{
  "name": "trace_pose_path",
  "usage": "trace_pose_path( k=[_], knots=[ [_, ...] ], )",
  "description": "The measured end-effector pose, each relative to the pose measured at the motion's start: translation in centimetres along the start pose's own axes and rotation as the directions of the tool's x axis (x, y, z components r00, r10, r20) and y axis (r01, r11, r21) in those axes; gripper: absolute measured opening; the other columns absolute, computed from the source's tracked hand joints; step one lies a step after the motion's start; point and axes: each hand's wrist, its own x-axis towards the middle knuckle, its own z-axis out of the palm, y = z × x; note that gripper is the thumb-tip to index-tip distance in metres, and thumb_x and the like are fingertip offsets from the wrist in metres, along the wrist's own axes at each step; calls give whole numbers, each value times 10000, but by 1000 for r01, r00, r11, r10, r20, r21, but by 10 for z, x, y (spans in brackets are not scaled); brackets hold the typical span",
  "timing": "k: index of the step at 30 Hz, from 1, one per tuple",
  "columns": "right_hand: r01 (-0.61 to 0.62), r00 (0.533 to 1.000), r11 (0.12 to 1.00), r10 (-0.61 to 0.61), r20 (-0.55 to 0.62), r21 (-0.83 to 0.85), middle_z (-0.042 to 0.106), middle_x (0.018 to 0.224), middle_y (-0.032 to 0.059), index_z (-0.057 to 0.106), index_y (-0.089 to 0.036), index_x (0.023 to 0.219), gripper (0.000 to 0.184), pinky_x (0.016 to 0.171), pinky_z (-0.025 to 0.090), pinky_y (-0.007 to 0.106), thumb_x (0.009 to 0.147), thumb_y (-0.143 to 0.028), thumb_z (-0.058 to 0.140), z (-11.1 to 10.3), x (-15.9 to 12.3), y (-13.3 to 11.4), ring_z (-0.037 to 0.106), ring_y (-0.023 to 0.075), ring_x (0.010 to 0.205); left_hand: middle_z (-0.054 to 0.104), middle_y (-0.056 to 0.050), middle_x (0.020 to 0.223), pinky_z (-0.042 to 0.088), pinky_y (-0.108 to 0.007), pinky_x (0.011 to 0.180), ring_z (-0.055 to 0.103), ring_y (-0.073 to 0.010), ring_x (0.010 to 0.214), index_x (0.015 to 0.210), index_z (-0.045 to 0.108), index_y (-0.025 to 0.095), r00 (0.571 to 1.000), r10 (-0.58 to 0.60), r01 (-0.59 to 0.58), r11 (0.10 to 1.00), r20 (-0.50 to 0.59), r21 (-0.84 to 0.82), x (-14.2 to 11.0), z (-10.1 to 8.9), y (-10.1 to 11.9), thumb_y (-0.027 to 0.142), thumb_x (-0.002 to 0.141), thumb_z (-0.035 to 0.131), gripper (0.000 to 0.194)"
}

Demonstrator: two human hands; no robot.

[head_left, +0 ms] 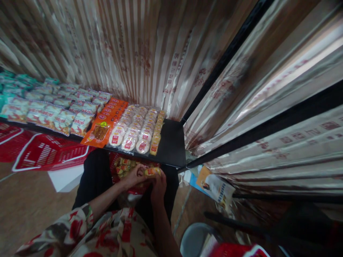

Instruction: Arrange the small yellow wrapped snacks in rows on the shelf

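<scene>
Yellow packet (pixel 152 171) held in a narrow two-handed grip, left hand (pixel 135 175) and right hand (pixel 159 184), near side of shelf (pixel 173 139). Probably crushable: best pinched lightly at its ends.

One left hand (pixel 136 175) and one right hand (pixel 159 182) hold one yellow packet (pixel 152 171). One black shelf (pixel 173 138) carries three columns of round packs (pixel 129 142), one column of yellow-wrapped snacks (pixel 155 141), and white bags (pixel 81 123) too crowded to count.
</scene>
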Motion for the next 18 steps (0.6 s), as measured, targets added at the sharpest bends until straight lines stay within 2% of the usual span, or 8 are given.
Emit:
trace_pose_path(
  k=[4,7,13,18],
  knots=[
    [-36,999,999,36,-11,23,626,1213,86,581,-182,1213,536,832,514,314,753,-457,574,-3,3,-3,607,228,1059,501,74,654,302,-198,555,444,-76,581,921,479,199,999,-4,5,1000,43,-23,-2,3,4,520,652,752,499],
    [-34,999,998,35,-26,51,612,1228,95,556,-182,1236,559,832,514,307,744,-445,590,-3,5,-5,603,228,1064,545,56,669,325,-203,568,481,-88,597,893,488,194,999,-5,8,998,54,-58,-1,6,5,511,660,746,470],
    [-40,998,995,45,-51,94,661,930,38,484,-161,1266,633,740,518,282,728,-455,641,-2,11,-15,637,172,814,542,55,624,348,-219,550,490,-98,552,837,513,187,1000,-20,21,999,24,-44,6,18,7,448,640,763,412],
    [5,999,997,-2,-41,82,669,921,60,518,-144,1178,578,710,519,290,743,-511,619,-3,18,-16,640,179,795,619,2,735,422,-240,633,556,-120,648,834,551,170,998,42,-44,998,-51,-51,16,32,11,319,619,774,343]
  ],
)
